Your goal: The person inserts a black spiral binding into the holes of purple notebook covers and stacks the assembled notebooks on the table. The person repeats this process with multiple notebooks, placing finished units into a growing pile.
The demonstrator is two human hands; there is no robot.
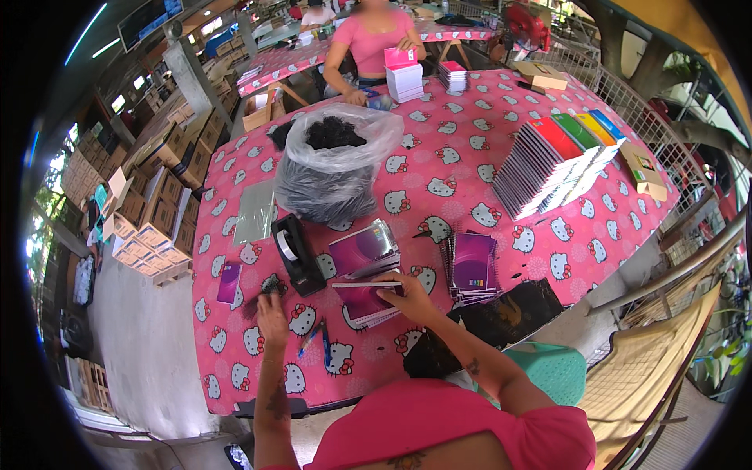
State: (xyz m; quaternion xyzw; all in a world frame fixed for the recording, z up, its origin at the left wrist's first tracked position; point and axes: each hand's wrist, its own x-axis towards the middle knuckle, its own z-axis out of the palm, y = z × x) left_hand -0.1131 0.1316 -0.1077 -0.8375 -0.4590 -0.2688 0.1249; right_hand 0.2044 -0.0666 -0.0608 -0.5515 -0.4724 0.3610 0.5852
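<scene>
My right hand [406,298] grips the edge of a purple-covered notebook [356,301], tilted up over a stack of similar ones. Closed fingers of my left hand [272,315] are on a small bunch of thin black pieces [272,285], whose exact kind is too small to tell. Just beyond lies a black tape dispenser [299,258]. Another purple notebook stack [362,249] touches the far side of the one I handle. To the left, a small purple booklet [229,283] lies flat. Pens [311,338] and a blue cutter-like tool [326,345] rest nearer me.
A clear plastic bag [333,176] full of black material stands mid-table. More purple notebooks [473,266] and tall multicoloured notebook stacks [540,168] are to the right. A black, worn box-like object [509,313] lies at the near edge. Opposite, a person [376,47] handles pink-covered pads [404,82].
</scene>
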